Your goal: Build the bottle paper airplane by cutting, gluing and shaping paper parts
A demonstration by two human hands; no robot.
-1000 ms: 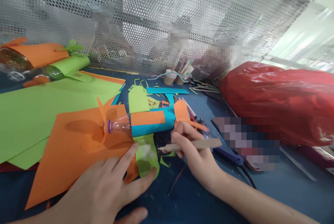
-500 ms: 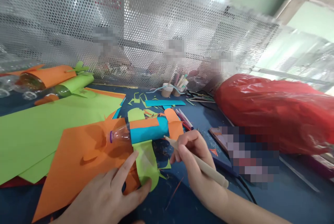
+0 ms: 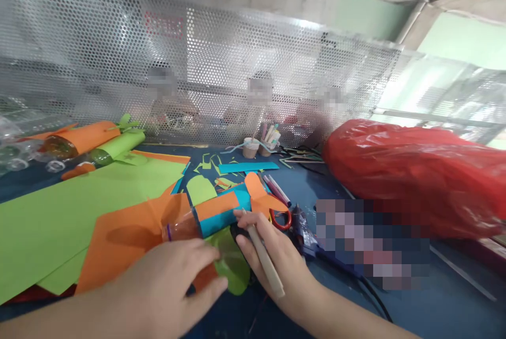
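Note:
A clear plastic bottle (image 3: 181,226) with a purple neck ring lies on its side, wrapped in blue paper (image 3: 215,224) with an orange strip (image 3: 217,206). Green paper wings stick out from it, a far wing (image 3: 201,189) and a near wing (image 3: 236,273), and an orange paper tail (image 3: 256,191) sits at its right end. My right hand (image 3: 276,254) is closed around a beige pen (image 3: 264,261), its fingertips at the blue wrap; the pen's tip is hard to make out. My left hand (image 3: 169,281), thumb and index finger apart, hovers by the near wing and the bottle's neck.
Orange paper (image 3: 106,254) and green sheets (image 3: 75,204) spread on the left, with paper-wrapped bottles (image 3: 93,137) behind. Red-handled scissors (image 3: 281,219), a glue gun (image 3: 304,233) and pens (image 3: 279,190) lie to the right. A red plastic bag (image 3: 411,170) bulges beyond. Cups of markers (image 3: 271,141) stand behind.
The bottle has turned, its tail end rising away from me. My right hand with the pen has moved left onto the wrap. My left hand has come off the near wing's surface.

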